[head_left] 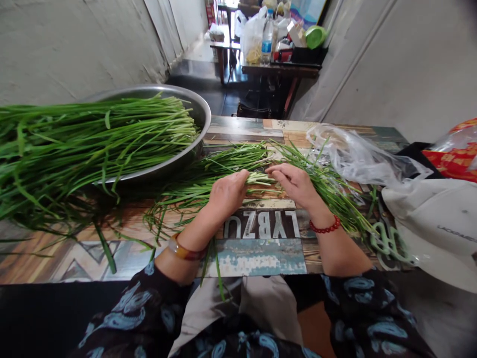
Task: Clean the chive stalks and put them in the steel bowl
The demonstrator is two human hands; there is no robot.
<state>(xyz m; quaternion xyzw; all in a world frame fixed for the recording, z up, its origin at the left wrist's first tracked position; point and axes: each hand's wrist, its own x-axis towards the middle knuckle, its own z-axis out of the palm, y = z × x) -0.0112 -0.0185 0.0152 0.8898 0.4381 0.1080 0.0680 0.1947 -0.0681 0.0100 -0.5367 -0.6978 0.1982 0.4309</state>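
While the left hand [229, 191] grips a small bunch of stalks [261, 178] over the table [261, 258], the right hand [296, 186] pinches narrow by their pale ends, any catch unclear, the steel basin [207, 112] already piled high, loose greens [345, 201] apparently still to be handled!

Basin [205, 112] on desk [255, 256], left (greens [112, 132] within, overhanging rim), plastic bag [350, 154] right, cap [436, 219] nearer, bottle [267, 40] on table [278, 70] behind.

Two hands [228, 193]; one each: basin [204, 110]; cap [434, 219]; bottle [267, 40]
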